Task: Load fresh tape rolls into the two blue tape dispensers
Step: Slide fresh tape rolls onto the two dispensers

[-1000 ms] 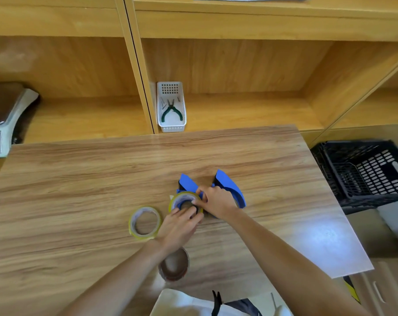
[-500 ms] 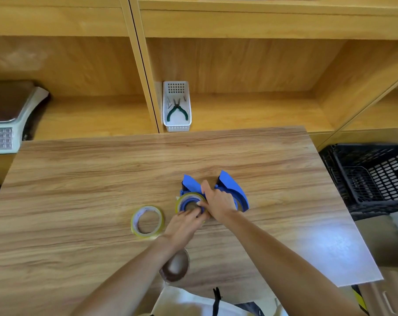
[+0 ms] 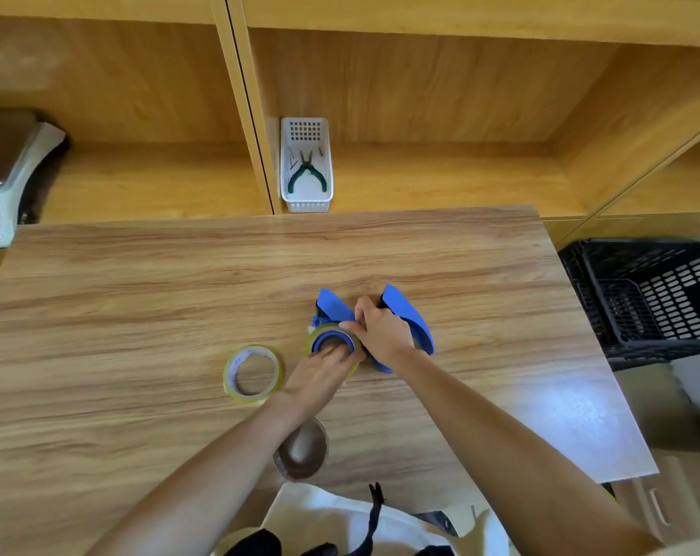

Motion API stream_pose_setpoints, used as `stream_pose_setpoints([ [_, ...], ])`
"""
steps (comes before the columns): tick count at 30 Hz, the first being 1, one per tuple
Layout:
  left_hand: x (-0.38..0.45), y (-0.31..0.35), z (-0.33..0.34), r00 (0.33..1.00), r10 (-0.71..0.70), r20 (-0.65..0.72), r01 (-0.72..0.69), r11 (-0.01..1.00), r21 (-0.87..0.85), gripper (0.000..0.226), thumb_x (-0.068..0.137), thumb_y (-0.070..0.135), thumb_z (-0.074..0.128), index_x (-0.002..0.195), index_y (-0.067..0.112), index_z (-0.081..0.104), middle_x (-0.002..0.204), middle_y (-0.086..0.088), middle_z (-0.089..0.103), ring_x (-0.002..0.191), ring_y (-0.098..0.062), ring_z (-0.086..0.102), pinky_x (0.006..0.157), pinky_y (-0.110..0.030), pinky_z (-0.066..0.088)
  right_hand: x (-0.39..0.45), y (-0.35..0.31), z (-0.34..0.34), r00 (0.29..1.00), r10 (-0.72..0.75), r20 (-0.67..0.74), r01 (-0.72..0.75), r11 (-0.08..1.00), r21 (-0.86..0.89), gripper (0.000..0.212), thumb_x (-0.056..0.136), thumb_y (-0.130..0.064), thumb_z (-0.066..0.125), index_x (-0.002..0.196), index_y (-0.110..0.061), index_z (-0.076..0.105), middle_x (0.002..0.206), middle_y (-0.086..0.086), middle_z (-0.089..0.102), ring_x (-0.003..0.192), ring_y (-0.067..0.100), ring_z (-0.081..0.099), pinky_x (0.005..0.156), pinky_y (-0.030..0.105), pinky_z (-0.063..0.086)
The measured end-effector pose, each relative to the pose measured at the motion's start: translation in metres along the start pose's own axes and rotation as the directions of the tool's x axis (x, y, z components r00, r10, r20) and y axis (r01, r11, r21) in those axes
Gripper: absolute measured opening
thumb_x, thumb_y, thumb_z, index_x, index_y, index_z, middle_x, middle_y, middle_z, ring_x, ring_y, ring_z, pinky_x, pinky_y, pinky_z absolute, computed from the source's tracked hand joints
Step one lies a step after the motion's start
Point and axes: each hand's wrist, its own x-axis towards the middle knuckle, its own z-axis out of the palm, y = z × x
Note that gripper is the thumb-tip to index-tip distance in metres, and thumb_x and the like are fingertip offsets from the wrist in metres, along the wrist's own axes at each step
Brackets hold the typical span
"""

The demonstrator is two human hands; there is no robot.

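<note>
Two blue tape dispensers lie side by side at the middle of the wooden table (image 3: 139,282). The left dispenser (image 3: 331,309) has a yellowish clear tape roll (image 3: 314,339) seated on its blue hub. My left hand (image 3: 320,375) presses its fingers on that roll from the near side. My right hand (image 3: 382,333) pinches the roll's far right edge; whether it holds the tape's end I cannot tell. It covers much of the right dispenser (image 3: 414,321). A second yellowish tape roll (image 3: 253,373) lies flat to the left, untouched.
A brown tape roll (image 3: 300,451) sits near the table's front edge under my left forearm. A white basket (image 3: 306,204) with green pliers stands on the shelf behind. A scale (image 3: 7,174) sits far left, a black crate (image 3: 653,298) at right.
Both hands stay on the left dispenser's roll. My right thumb and finger have shifted slightly up along the roll's edge. The view has drifted a little.
</note>
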Motion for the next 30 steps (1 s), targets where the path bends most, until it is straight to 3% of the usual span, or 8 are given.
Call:
stream_pose_setpoints([
  [3, -0.005, -0.007, 0.000, 0.999, -0.031, 0.035, 0.033, 0.997, -0.076, 0.059, 0.081, 0.014, 0.071, 0.134, 0.023, 0.046, 0.120, -0.004, 0.058, 0.112, -0.024, 0.059, 0.078, -0.043, 0.055, 0.000, -0.009, 0.003, 1.000, -0.017, -0.007, 0.017, 1.000, 0.003, 0.036, 0.094, -0.056, 0.047, 0.095, -0.020, 0.043, 0.078, 0.002, 0.064, 0.070, 0.025, 0.061, 0.060, 0.038, 0.048],
  [7, -0.028, -0.029, -0.005, 0.977, -0.099, -0.190, 0.073, 0.987, -0.140, 0.040, 0.079, 0.019, 0.073, 0.112, 0.025, 0.051, 0.106, 0.002, 0.064, 0.099, -0.023, 0.064, 0.072, -0.039, 0.057, 0.001, -0.026, 0.009, 0.997, -0.071, 0.009, 0.070, 0.997, 0.042, 0.031, 0.097, -0.051, 0.046, 0.109, -0.023, 0.044, 0.081, 0.004, 0.067, 0.072, 0.029, 0.062, 0.062, 0.038, 0.049],
  [10, -0.048, -0.059, -0.011, 0.910, -0.285, -0.301, 0.251, 0.957, -0.147, 0.033, 0.082, 0.024, 0.072, 0.113, 0.024, 0.058, 0.107, 0.004, 0.063, 0.102, -0.023, 0.060, 0.079, -0.038, 0.052, 0.000, -0.043, 0.019, 0.988, -0.151, 0.040, 0.151, 0.988, 0.007, 0.028, 0.101, -0.038, 0.044, 0.127, -0.028, 0.041, 0.078, 0.004, 0.064, 0.070, 0.030, 0.062, 0.057, 0.037, 0.049],
  [13, -0.066, -0.086, -0.016, 0.857, -0.466, -0.218, 0.438, 0.883, -0.167, 0.049, 0.084, 0.026, 0.070, 0.130, 0.023, 0.053, 0.122, -0.001, 0.059, 0.115, -0.029, 0.054, 0.090, -0.043, 0.046, -0.002, -0.063, 0.035, 0.964, -0.241, 0.112, 0.250, 0.966, -0.069, 0.041, 0.103, -0.030, 0.041, 0.144, -0.034, 0.038, 0.096, 0.009, 0.069, 0.081, 0.034, 0.066, 0.056, 0.037, 0.042],
  [15, -0.074, -0.098, -0.016, 0.813, -0.572, -0.103, 0.552, 0.816, -0.174, 0.065, 0.087, 0.031, 0.067, 0.144, 0.021, 0.039, 0.130, -0.007, 0.056, 0.121, -0.033, 0.052, 0.095, -0.045, 0.043, -0.006, -0.077, 0.046, 0.949, -0.272, 0.157, 0.291, 0.950, -0.117, 0.046, 0.103, -0.034, 0.040, 0.148, -0.040, 0.032, 0.115, 0.010, 0.067, 0.095, 0.036, 0.066, 0.065, 0.038, 0.043],
  [18, -0.078, -0.109, -0.014, 0.750, -0.658, 0.065, 0.659, 0.736, -0.157, 0.063, 0.092, 0.041, 0.058, 0.148, 0.023, 0.034, 0.135, -0.009, 0.057, 0.127, -0.034, 0.050, 0.101, -0.044, 0.039, -0.013, -0.089, 0.055, 0.948, -0.248, 0.201, 0.277, 0.951, -0.134, 0.052, 0.102, -0.037, 0.041, 0.151, -0.044, 0.022, 0.122, 0.011, 0.063, 0.100, 0.036, 0.065, 0.068, 0.039, 0.043],
  [24, -0.077, -0.113, -0.016, 0.743, -0.661, 0.104, 0.669, 0.739, -0.084, 0.040, 0.097, 0.034, 0.047, 0.136, 0.027, 0.052, 0.132, -0.003, 0.059, 0.124, -0.028, 0.055, 0.102, -0.041, 0.036, -0.011, -0.090, 0.066, 0.962, -0.122, 0.246, 0.158, 0.978, -0.135, 0.057, 0.100, -0.047, 0.039, 0.152, -0.031, 0.019, 0.129, 0.014, 0.059, 0.107, 0.038, 0.062, 0.077, 0.046, 0.048],
  [30, -0.079, -0.117, -0.022, 0.811, -0.580, 0.078, 0.556, 0.805, 0.208, 0.029, 0.098, 0.027, 0.043, 0.124, 0.027, 0.057, 0.122, 0.000, 0.068, 0.118, -0.025, 0.058, 0.107, -0.042, 0.030, -0.013, -0.092, 0.064, 0.965, -0.117, 0.233, 0.149, 0.980, -0.128, 0.048, 0.101, -0.048, 0.035, 0.142, -0.023, 0.036, 0.121, 0.017, 0.064, 0.104, 0.040, 0.063, 0.074, 0.043, 0.045],
])
